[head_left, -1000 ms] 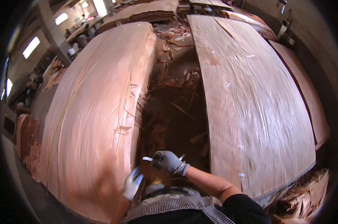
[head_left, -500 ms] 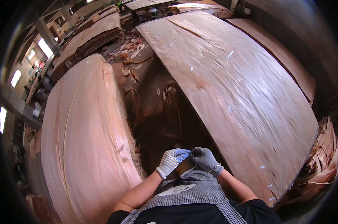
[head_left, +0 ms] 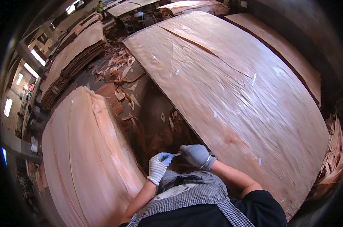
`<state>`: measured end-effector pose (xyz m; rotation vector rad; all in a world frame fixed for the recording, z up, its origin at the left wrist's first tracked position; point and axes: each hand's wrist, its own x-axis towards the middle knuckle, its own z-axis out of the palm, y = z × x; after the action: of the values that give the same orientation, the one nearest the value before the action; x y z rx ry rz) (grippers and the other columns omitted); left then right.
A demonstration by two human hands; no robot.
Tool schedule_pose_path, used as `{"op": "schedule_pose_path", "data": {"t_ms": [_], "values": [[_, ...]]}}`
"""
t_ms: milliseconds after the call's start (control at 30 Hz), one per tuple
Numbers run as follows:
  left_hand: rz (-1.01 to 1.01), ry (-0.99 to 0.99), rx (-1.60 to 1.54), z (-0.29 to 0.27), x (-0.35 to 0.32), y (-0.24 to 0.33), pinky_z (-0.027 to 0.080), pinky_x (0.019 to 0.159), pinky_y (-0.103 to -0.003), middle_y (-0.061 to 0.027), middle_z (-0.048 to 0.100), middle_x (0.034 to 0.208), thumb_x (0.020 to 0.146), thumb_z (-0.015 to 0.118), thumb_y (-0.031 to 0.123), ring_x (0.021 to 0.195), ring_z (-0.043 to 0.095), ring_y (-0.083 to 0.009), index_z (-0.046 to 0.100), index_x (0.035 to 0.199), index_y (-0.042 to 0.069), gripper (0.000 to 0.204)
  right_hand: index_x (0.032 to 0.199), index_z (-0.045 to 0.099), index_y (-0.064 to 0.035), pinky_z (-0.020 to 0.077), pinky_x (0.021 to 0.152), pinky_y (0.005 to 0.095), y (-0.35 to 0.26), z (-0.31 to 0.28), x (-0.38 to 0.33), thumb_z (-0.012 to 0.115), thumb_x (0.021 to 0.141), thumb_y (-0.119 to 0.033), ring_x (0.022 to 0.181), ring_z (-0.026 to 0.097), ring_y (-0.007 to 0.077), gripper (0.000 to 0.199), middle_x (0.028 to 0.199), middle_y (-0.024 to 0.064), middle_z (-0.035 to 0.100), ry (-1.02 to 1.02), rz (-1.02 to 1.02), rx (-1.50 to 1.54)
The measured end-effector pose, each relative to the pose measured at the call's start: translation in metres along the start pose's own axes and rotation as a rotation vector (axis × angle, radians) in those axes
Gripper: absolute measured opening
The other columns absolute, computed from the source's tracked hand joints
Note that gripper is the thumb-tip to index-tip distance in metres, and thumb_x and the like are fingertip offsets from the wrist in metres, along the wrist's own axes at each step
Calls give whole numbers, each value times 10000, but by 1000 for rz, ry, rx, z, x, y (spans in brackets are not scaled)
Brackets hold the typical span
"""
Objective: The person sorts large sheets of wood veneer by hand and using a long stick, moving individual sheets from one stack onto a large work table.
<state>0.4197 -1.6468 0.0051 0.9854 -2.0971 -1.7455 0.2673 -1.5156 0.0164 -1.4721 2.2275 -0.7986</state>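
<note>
Wood sheets and gloved hands in a workshop. At upper left lies a far stack of brown sheets; below it, at lower left, a near stack with a ragged right edge. Scraps litter the floor left of centre. At lower centre, the left hand pinches one end of a thin, pale strip; the strip spans the gap to the right hand, curled closed on its other end, anything else in that palm being hidden. The large sheet fills centre and right. Several white bits already lie on it, suggesting work partly done; a long split at upper centre appears largely uncovered, and the strip is not yet on the sheet. Torn pieces lie at far right.
</note>
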Motion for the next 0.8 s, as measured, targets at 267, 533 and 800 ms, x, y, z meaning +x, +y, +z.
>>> {"op": "schedule_pose_path", "data": {"t_ms": [267, 533, 800], "values": [[141, -230, 88, -83, 282, 6, 500, 738, -252, -69, 675, 881, 814, 651, 91, 798, 619, -113, 658, 958, -3, 171, 915, 615, -32, 477, 504, 364, 142, -41, 92, 526, 821, -119, 580, 628, 256, 155, 726, 145, 645, 315, 823, 421], [708, -609, 566, -23, 513, 79, 460, 838, -399, -169, 637, 981, 789, 616, 199, 910, 592, -326, 644, 1028, 45, 286, 955, 576, -16, 360, 368, 206, 155, -133, 92, 543, 883, -163, 469, 545, 105, 167, 733, 86, 641, 1238, 1142, 671], [1069, -803, 772, 106, 684, 131, 406, 914, -417, -135, 612, 1069, 778, 609, 195, 1004, 550, -313, 610, 1088, 70, 335, 918, 588, -29, 393, 394, 240, 346, -149, 302, 586, 858, -217, 495, 580, 124, 198, 711, 76, 652, 958, 1150, 944]]}}
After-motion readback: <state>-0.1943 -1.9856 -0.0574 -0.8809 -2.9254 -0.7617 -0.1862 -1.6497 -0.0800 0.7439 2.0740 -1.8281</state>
